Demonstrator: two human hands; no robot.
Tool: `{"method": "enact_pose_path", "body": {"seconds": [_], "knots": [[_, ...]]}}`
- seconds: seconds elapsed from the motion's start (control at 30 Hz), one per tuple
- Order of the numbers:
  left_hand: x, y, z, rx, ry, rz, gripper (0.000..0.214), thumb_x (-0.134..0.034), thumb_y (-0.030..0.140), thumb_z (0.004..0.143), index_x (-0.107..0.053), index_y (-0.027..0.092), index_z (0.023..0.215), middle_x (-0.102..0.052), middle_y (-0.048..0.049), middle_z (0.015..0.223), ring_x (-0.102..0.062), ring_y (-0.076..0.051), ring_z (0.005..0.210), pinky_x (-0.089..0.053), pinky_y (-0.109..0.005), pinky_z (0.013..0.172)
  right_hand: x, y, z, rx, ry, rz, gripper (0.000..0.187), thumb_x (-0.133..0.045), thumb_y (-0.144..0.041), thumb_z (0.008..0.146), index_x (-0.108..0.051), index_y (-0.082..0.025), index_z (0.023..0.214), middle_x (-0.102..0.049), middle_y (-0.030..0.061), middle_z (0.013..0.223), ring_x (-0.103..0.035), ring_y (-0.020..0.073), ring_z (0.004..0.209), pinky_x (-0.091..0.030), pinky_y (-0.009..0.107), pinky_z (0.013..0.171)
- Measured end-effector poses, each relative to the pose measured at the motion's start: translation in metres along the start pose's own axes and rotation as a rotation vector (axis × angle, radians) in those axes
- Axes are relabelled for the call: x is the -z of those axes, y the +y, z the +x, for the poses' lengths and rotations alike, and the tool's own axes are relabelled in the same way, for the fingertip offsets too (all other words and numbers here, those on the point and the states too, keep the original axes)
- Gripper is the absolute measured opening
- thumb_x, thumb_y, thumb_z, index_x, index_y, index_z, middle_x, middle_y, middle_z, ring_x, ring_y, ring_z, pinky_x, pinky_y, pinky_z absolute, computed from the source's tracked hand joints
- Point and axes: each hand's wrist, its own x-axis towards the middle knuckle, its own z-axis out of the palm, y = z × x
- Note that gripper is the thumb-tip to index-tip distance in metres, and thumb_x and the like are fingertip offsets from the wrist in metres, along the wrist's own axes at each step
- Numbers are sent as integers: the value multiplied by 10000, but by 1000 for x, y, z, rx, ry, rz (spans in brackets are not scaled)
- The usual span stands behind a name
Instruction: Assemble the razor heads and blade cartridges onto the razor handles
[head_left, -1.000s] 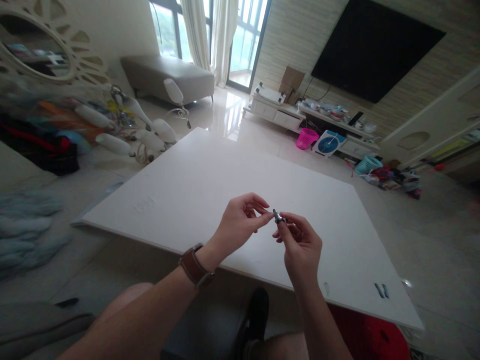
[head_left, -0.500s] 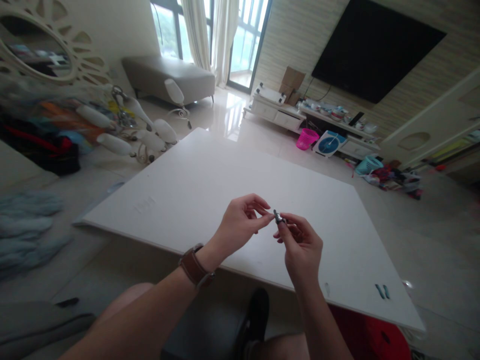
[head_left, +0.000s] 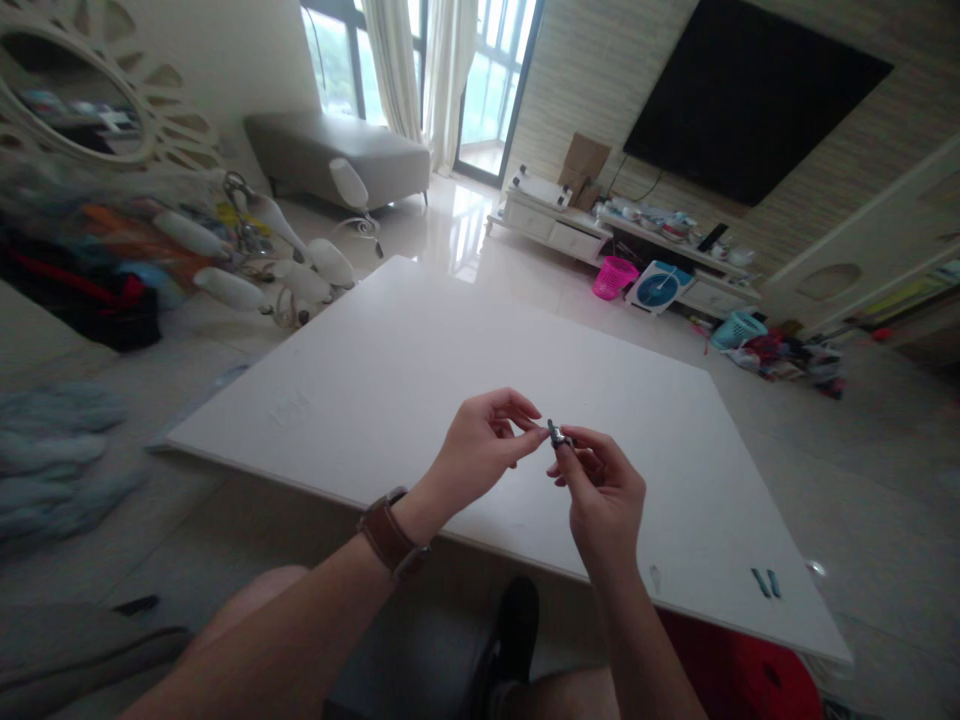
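Above the white tabletop, my right hand pinches a small dark and silver piece between thumb and fingers. It looks like metal and points up and slightly left; its exact kind is too small to make out. My left hand, with a brown-strapped watch on the wrist, comes in from the left. Its thumb tip is at the piece's side, and its index fingertip stays a little apart from the thumb. Nothing shows in the gap between them.
Two dark green strips and a small clear piece lie near the table's right front. Several clear pieces sit at its left. Beyond stand a white lamp, a pink basket and a blue fan. A red stool is below.
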Motion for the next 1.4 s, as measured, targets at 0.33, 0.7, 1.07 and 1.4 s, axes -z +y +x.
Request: {"method": "enact_pose_path", "body": {"seconds": [0.33, 0.7, 1.07, 1.4], "knots": [[-1, 1, 0, 16, -4, -12, 217, -768, 288, 755, -655, 137, 862, -675, -13, 732, -510, -56, 487, -441, -169, 411, -1, 0, 2, -12, -3, 21, 153, -733, -303, 865, -723, -204, 981, -675, 6, 713, -619, 130, 588, -495, 234, 506], [-2, 2, 0, 11, -1, -9, 225, -777, 296, 747, -658, 136, 850, -662, -8, 728, -508, -56, 490, -436, -167, 408, -1, 2, 1, -17, 6, 43, 170, -741, -306, 860, -717, -196, 987, -669, 4, 698, -614, 130, 582, -485, 233, 502], [-1, 1, 0, 4, 1, -9, 211, -776, 280, 749, -661, 136, 851, -656, -3, 721, -510, -52, 491, -433, -160, 408, 0, 1, 0, -20, 5, 44, 169, -737, -302, 861, -711, -192, 986, -671, 7, 705, -614, 130, 580, -477, 233, 495], [-1, 2, 0, 9, 8, -7, 211, -778, 286, 748, -662, 139, 846, -658, 0, 724, -508, -52, 489, -431, -164, 410, -1, -1, 0, -22, 2, 50, 177, -729, -303, 864, -706, -186, 995, -675, 15, 719, -617, 136, 579, -472, 237, 483]]}}
